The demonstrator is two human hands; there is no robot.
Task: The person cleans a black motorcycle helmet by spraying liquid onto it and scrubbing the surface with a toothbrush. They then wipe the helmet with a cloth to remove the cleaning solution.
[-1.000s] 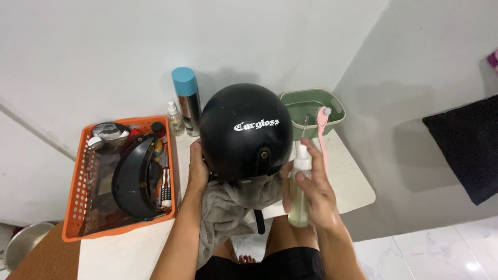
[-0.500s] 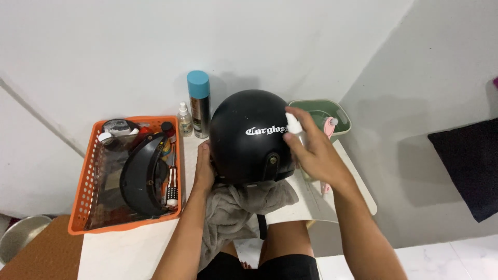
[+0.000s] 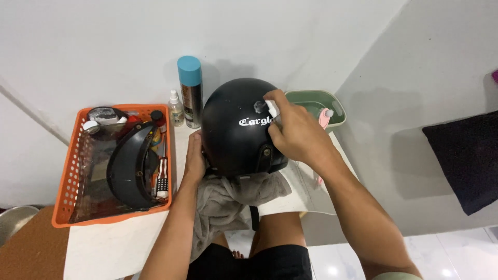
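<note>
Moved: right hand [image 3: 295, 136] now clutching small spray bottle [image 3: 272, 108] against black helmet [image 3: 236, 127], frame centre; left hand [image 3: 194, 158] braces helmet steady over grey cloth [image 3: 228, 199].

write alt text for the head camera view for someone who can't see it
Seen from above, a person's right hand points a small spray bottle at a black helmet, which the left hand steadies over a grey cloth on a white table. At left, an orange basket holds a dark visor; a blue-capped can stands behind.
</note>
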